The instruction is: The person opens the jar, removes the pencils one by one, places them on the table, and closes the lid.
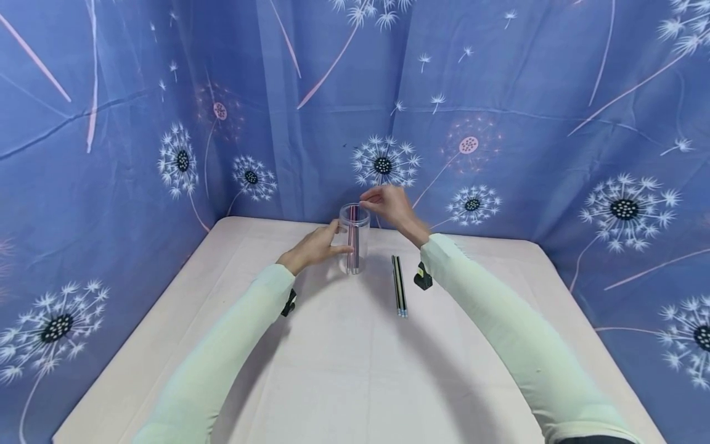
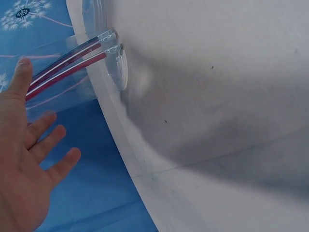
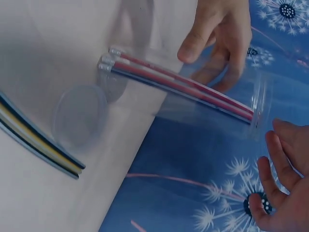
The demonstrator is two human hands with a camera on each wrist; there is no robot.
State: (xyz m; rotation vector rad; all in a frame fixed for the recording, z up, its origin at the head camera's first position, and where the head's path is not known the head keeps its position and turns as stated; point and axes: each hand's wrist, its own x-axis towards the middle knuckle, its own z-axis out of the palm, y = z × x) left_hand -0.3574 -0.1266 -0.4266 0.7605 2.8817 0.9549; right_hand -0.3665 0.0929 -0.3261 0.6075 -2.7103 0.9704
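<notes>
A tall clear plastic jar [image 1: 363, 240] stands upright at the back of the table. Inside it lean red and dark blue pencils [image 3: 178, 86], their pale ends at the bottom. My left hand [image 1: 313, 246] holds the jar from the left, thumb in front and fingers behind it. Beside the rim, my right hand [image 1: 391, 205] hovers with bent, loosely spread fingers; nothing shows between them. Several dark and yellow striped pencils [image 1: 399, 287] with light blue ends lie together on the table, right of the jar.
A clear round lid-like disc [image 3: 79, 118] lies on the white-covered table [image 1: 344, 370] between the jar and the loose pencils. Blue dandelion-print cloth [image 1: 322, 154] hangs just behind the table's back edge and along both sides.
</notes>
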